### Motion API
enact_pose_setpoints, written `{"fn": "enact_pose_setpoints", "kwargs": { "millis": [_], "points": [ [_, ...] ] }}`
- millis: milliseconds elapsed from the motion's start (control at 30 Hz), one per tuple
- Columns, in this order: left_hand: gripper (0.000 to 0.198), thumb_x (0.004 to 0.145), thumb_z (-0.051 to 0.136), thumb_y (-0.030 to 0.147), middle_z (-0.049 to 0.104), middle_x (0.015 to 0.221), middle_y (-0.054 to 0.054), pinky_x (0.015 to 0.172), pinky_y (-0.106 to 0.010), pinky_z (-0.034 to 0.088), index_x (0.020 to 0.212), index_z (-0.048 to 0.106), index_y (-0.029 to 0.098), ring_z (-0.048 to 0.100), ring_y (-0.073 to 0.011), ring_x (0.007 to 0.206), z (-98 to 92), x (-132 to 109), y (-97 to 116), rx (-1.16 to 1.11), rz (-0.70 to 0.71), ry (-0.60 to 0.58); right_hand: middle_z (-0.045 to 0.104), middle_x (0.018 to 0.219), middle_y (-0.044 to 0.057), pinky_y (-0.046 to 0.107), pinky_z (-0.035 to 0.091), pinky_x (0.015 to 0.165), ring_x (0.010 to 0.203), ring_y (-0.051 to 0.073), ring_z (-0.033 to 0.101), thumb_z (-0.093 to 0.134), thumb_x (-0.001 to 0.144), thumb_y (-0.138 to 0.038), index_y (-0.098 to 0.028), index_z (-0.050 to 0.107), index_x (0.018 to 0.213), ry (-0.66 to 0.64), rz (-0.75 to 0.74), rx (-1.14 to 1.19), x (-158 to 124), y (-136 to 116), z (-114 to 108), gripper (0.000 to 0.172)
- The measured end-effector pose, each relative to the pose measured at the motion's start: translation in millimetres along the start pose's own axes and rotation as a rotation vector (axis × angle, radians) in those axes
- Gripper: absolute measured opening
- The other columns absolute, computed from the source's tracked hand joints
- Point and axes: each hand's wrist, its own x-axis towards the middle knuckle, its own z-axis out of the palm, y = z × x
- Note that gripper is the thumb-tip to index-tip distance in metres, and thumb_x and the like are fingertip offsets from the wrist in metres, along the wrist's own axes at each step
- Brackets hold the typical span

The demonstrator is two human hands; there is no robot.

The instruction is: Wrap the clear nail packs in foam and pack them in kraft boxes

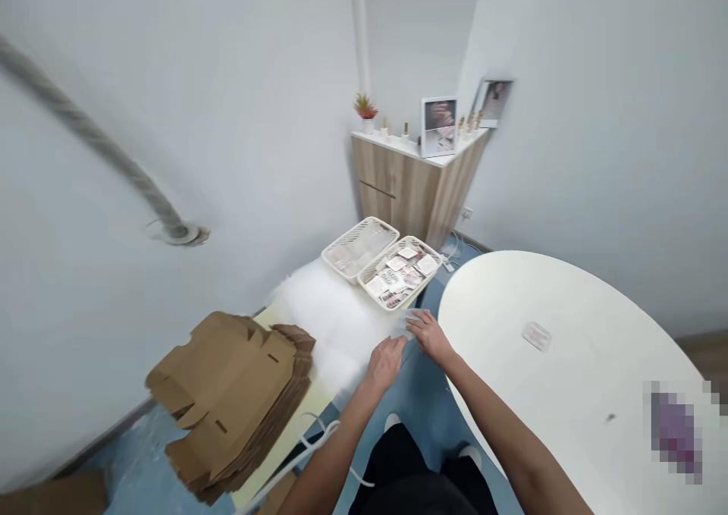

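Here we went: my left hand point(387, 363) and right hand point(431, 337) were pinching a clear plastic sleeve point(403, 325) between their fingers at centre frame, right beside a white basket point(424, 251) of printed cards point(396, 278), with a stack of flat cardboard boxes point(233, 401) at lower left.

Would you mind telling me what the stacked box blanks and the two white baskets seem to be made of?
The stacked box blanks look like matte brown corrugated cardboard, judging by the die-cut slots and fold lines. The two white baskets look like moulded plastic, probably, from their smooth lattice walls.
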Motion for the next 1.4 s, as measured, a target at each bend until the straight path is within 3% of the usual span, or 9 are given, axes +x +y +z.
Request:
{"fn": "enact_pose_setpoints", "kwargs": {
  "millis": [233, 367, 467, 567, 700, 900, 1067, 1200, 1400],
  "points": [
    [0.056, 0.086, 0.032, -0.001, 0.061, 0.133, -0.006, 0.107, -0.039, 0.043, 0.134, 0.052, 0.021, 0.056, -0.0166, 0.124, 88.4, 28.3, 106.8, -0.111, 0.277, -0.139, 0.066, 0.125, 0.003, 0.057, 0.022, 0.116, 0.137, 0.024, 0.040, 0.043, 0.084, 0.000, -0.023, 0.071, 0.101, 0.157, 0.229, -0.226, -150.5, 76.8, -69.9, 0.040],
    [0.049, 0.091, 0.033, 0.004, 0.057, 0.137, -0.007, 0.110, -0.042, 0.039, 0.132, 0.054, 0.021, 0.052, -0.0179, 0.129, 133.5, 48.6, 161.2, -0.046, 0.364, -0.198, 0.063, 0.131, 0.004, 0.060, 0.020, 0.115, 0.137, 0.026, 0.039, 0.039, 0.084, 0.002, -0.023, 0.070, 0.107, 0.133, 0.426, -0.250, -235.1, 103.6, -87.1, 0.045],
    [0.045, 0.092, 0.036, 0.006, 0.057, 0.138, -0.007, 0.112, -0.046, 0.036, 0.128, 0.058, 0.022, 0.049, -0.0204, 0.132, 158.5, 57.9, 183.4, 0.017, 0.368, -0.238, 0.058, 0.136, 0.006, 0.061, 0.022, 0.113, 0.138, 0.028, 0.037, 0.040, 0.084, 0.000, -0.023, 0.066, 0.117, 0.030, 0.540, -0.204, -282.1, 112.1, -85.6, 0.049],
    [0.043, 0.092, 0.037, 0.008, 0.057, 0.138, -0.006, 0.114, -0.048, 0.033, 0.126, 0.059, 0.022, 0.046, -0.0215, 0.134, 174.0, 58.9, 188.0, 0.066, 0.334, -0.255, 0.052, 0.143, 0.008, 0.060, 0.023, 0.113, 0.140, 0.029, 0.034, 0.040, 0.084, -0.002, -0.022, 0.061, 0.127, -0.093, 0.586, -0.133, -310.9, 112.3, -77.5, 0.052],
    [0.048, 0.090, 0.036, 0.005, 0.055, 0.140, -0.005, 0.117, -0.050, 0.027, 0.128, 0.058, 0.025, 0.042, -0.0202, 0.137, 180.8, 51.3, 178.3, 0.102, 0.280, -0.255, 0.047, 0.146, 0.010, 0.057, 0.024, 0.113, 0.141, 0.027, 0.033, 0.040, 0.085, -0.004, -0.023, 0.056, 0.134, -0.171, 0.593, -0.037, -325.8, 107.1, -64.9, 0.054],
    [0.054, 0.088, 0.032, 0.002, 0.052, 0.143, -0.006, 0.118, -0.052, 0.023, 0.132, 0.054, 0.024, 0.040, -0.0209, 0.138, 179.4, 45.2, 158.5, 0.174, 0.194, -0.300, 0.043, 0.149, 0.010, 0.053, 0.026, 0.113, 0.140, 0.026, 0.035, 0.038, 0.091, -0.010, -0.021, 0.051, 0.138, -0.236, 0.592, 0.054, -320.6, 101.4, -52.7, 0.050],
    [0.062, 0.082, 0.030, -0.003, 0.047, 0.147, -0.009, 0.117, -0.050, 0.025, 0.137, 0.048, 0.020, 0.038, -0.0207, 0.139, 181.3, 50.3, 150.8, 0.184, 0.171, -0.327, 0.047, 0.147, 0.010, 0.056, 0.017, 0.116, 0.138, 0.028, 0.036, 0.038, 0.098, -0.034, -0.020, 0.054, 0.134, -0.149, 0.606, 0.083, -308.6, 102.6, -51.6, 0.042],
    [0.065, 0.079, 0.039, 0.003, 0.033, 0.155, -0.011, 0.118, -0.053, 0.020, 0.143, 0.040, 0.017, 0.023, -0.0248, 0.146, 186.1, 52.4, 156.6, 0.139, 0.191, -0.269, 0.054, 0.139, 0.012, 0.052, 0.022, 0.114, 0.133, 0.027, 0.042, 0.037, 0.097, -0.032, -0.018, 0.056, 0.130, -0.034, 0.709, 0.029, -298.7, 131.9, -53.6, 0.040],
    [0.061, 0.084, 0.048, 0.016, 0.029, 0.157, -0.011, 0.116, -0.054, 0.024, 0.144, 0.037, 0.020, 0.020, -0.0264, 0.147, 202.2, 65.0, 170.9, -0.037, 0.266, -0.343, 0.045, 0.144, 0.019, 0.048, 0.031, 0.110, 0.132, 0.031, 0.040, 0.045, 0.086, -0.022, -0.009, 0.039, 0.141, 0.022, 0.866, -0.048, -285.9, 213.2, -59.6, 0.058]
  ]
}}
